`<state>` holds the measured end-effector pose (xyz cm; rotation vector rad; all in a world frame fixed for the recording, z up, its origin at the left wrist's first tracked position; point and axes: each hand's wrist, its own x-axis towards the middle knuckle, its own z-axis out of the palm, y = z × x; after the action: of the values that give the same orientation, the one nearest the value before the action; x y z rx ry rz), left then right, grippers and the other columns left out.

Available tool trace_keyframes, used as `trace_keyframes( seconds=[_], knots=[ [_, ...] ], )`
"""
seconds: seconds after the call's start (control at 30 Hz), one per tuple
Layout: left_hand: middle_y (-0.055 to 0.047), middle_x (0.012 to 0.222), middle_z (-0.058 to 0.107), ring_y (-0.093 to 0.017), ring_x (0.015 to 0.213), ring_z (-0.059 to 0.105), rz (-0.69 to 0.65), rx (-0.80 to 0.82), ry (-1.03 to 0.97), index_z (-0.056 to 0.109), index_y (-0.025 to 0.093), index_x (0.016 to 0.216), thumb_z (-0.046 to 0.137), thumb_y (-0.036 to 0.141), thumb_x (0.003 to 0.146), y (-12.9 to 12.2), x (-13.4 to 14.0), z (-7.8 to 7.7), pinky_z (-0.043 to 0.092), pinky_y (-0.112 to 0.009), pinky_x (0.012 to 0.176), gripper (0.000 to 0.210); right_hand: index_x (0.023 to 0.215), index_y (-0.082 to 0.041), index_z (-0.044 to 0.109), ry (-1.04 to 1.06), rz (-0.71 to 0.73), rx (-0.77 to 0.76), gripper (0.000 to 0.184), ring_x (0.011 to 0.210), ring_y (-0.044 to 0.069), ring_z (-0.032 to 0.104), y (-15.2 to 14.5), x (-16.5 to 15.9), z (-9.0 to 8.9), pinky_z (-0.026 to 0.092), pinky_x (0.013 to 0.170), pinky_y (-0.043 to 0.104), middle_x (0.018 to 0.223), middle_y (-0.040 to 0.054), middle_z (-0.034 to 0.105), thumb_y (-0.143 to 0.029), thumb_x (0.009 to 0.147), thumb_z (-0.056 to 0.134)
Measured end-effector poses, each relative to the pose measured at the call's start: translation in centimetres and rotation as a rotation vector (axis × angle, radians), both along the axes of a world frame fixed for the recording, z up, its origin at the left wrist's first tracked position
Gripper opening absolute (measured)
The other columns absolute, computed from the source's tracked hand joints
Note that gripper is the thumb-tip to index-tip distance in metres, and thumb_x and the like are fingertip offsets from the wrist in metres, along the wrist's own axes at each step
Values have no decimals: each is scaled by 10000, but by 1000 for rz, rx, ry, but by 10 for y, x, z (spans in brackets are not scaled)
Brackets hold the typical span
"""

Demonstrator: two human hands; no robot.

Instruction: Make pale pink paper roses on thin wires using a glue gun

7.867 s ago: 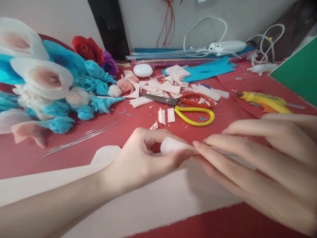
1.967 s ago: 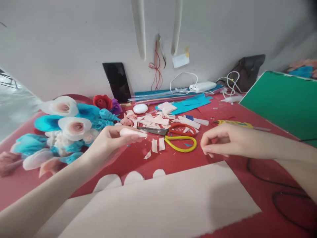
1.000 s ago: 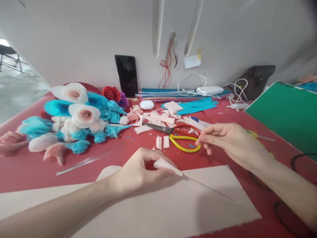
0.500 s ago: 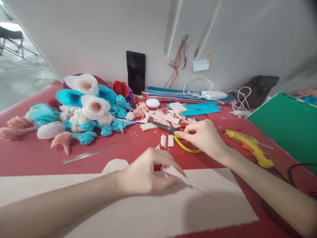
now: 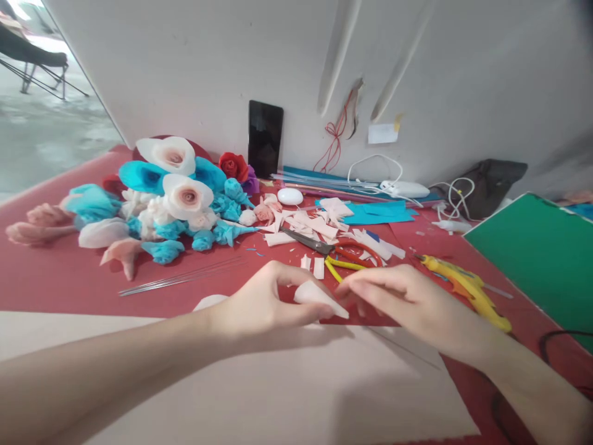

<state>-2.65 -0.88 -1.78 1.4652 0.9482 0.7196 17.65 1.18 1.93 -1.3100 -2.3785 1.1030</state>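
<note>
My left hand (image 5: 271, 303) is closed around a rolled white crepe-paper flower bud (image 5: 319, 298), pinching it between thumb and fingers. A thin wire (image 5: 405, 347) runs from the bud's narrow tip toward the lower right, over the pale crepe-paper sheet (image 5: 278, 389). Just right of the bud hovers my right hand (image 5: 407, 303), its fingers loosely bent and apart, with nothing visible in them. Beyond it, the scissors (image 5: 319, 245) with red and yellow handles lie on the red table, among cut pale paper scraps (image 5: 315, 224).
Finished paper flowers (image 5: 188, 196) in white, blue and pink are heaped at the left. Loose wires (image 5: 176, 278) lie before them. A yellow glue gun (image 5: 463, 287) rests at the right beside a green board (image 5: 537, 259). A phone (image 5: 265, 139) leans against the wall.
My right hand has left the scissors' handles and moved down beside the bud. My left hand has turned and lifted the bud slightly. The view has shifted a little.
</note>
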Motion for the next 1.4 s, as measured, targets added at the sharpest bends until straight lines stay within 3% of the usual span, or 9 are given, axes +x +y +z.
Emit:
trace_keyframes(
  seconds=[0.2,0.37,0.47,0.57,0.77,0.97,1.13,1.27,1.4],
  knots=[
    [-43,730,676,-135,670,584,21,-12,38,723,112,781,618,246,744,1,-1,8,439,-206,589,175,756,-201,619,-97,38,121,283,546,83,462,-16,-11,-9,304,462,193,608,-33,541,-415,881,483],
    [-18,621,634,-138,624,564,69,35,55,692,109,723,617,337,737,2,1,12,418,-220,563,240,755,-190,645,-8,18,373,270,566,87,510,-18,-12,-16,356,507,202,637,-13,573,-295,910,451],
    [-21,721,634,-167,745,580,113,93,15,670,127,804,633,334,721,4,1,16,443,-252,678,226,759,-194,638,101,5,468,264,621,96,553,-16,-10,-13,397,523,191,684,-6,594,-283,917,446],
    [-15,833,626,-150,792,557,140,136,-85,648,158,901,653,288,726,3,0,20,439,-250,732,218,785,-200,629,195,19,421,262,711,104,595,-15,-9,-9,446,571,168,754,-1,622,-278,932,427],
    [17,753,571,-89,637,475,120,68,-185,681,181,748,660,273,739,-8,4,24,364,-177,479,95,879,-269,674,400,64,200,245,677,61,614,-19,-15,-3,486,617,89,763,-47,652,-225,928,438],
    [19,773,590,-109,727,502,206,82,-207,689,188,658,670,250,741,-14,10,27,412,-211,602,105,992,-324,651,427,134,236,281,700,57,625,-19,-15,-5,492,625,82,860,-76,665,-151,913,446],
    [-8,812,590,-137,809,548,238,261,-173,714,171,715,664,188,741,-18,9,30,449,-252,742,59,1140,-345,572,338,155,335,320,813,80,601,-19,-12,-8,489,689,118,975,-50,636,-151,907,470],
    [-23,815,572,-100,728,559,220,576,-99,728,136,805,653,100,727,-21,6,32,466,-202,668,114,1154,-352,551,346,168,401,308,970,101,549,-18,-10,-10,471,811,158,1074,-48,585,-223,874,549],
    [-32,800,638,-132,750,558,251,918,78,730,163,756,664,119,716,-21,4,31,447,-287,792,89,1057,-294,601,378,173,472,192,980,104,534,-18,-10,-11,445,840,176,1079,-28,568,-286,871,558]
  ],
)
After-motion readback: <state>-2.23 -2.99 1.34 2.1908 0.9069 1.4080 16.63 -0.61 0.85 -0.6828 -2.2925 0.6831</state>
